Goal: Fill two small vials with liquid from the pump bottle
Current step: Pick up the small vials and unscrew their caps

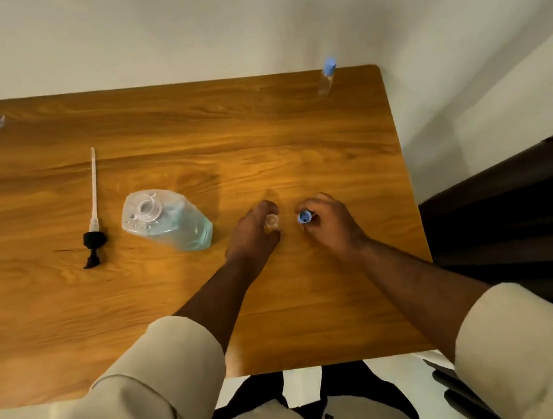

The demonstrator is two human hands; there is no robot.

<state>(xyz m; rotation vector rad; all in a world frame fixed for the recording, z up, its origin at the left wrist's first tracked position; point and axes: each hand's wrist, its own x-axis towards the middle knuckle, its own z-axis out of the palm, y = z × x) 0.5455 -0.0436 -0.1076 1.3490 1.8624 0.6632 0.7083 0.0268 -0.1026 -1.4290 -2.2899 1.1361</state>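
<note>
The open vial [272,222] is pinched upright between the thumb and curled fingers of the left hand [255,234], its mouth uncovered, standing on or just above the table [259,135] toward the right edge. Just beside it, the blue cap [304,217] is gripped in the closed fingertips of the right hand [330,222], apart from the vial.

Further out, the pump bottle [166,220] is seen near the middle of the table, its neck open and pale blue liquid inside; the black pump head [94,243] with its dip tube has been laid flat nearer the left edge. A second, capped vial [327,76] stands at the far right corner, and a small clear object — too blurred to identify — lies at the far left corner.

A spill is judged the main risk: the wide bottle neck is poorly matched to the narrow vial mouth, and the light vial could be tipped or overfilled.

No label, brand or writing can be read.
</note>
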